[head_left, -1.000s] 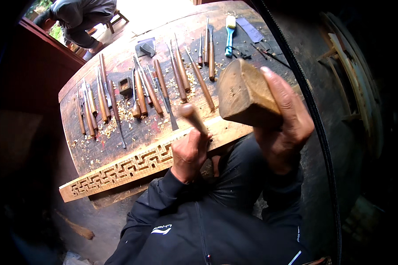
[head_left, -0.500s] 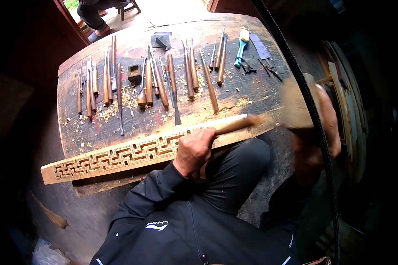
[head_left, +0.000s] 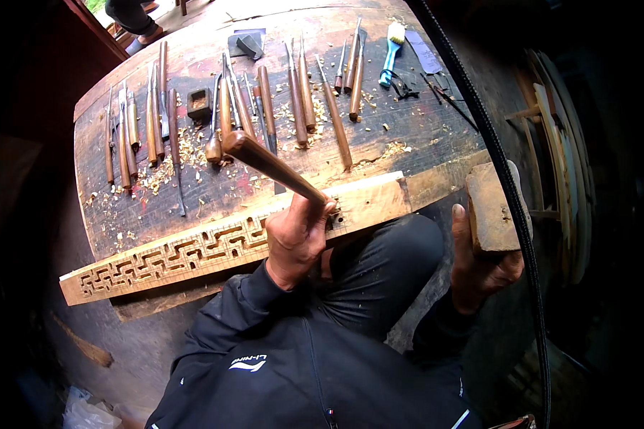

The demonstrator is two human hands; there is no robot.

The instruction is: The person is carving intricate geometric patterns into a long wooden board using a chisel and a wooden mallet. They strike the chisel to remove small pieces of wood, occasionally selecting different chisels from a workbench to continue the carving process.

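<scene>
My left hand point(head_left: 293, 239) is closed around a wooden-handled chisel point(head_left: 275, 168), whose handle leans up and to the left. Its blade end is mostly hidden by my fingers, at the carved wooden board point(head_left: 172, 254). Rows of angular cut-outs and pencil lines run along that board, which slants across the table's near edge; its right end is plain apart from a few small holes. Off to the right, my right hand point(head_left: 476, 268) grips a blocky wooden mallet point(head_left: 492, 214), held apart from the board. The mallet's handle is hidden.
Several chisels and gouges point(head_left: 297, 100) lie on the worn table point(head_left: 215, 193) among wood shavings. Beyond them are a small dark square box point(head_left: 199, 104), dark stones point(head_left: 247, 46) and a blue brush point(head_left: 392, 53). A black strap point(head_left: 490, 136) crosses the view at right. Another person's leg point(head_left: 132, 16) shows far left.
The chisel's handle has swung from pointing right to pointing up and left. My right hand has lowered the mallet, which was blurred by motion. The view has shifted slightly.
</scene>
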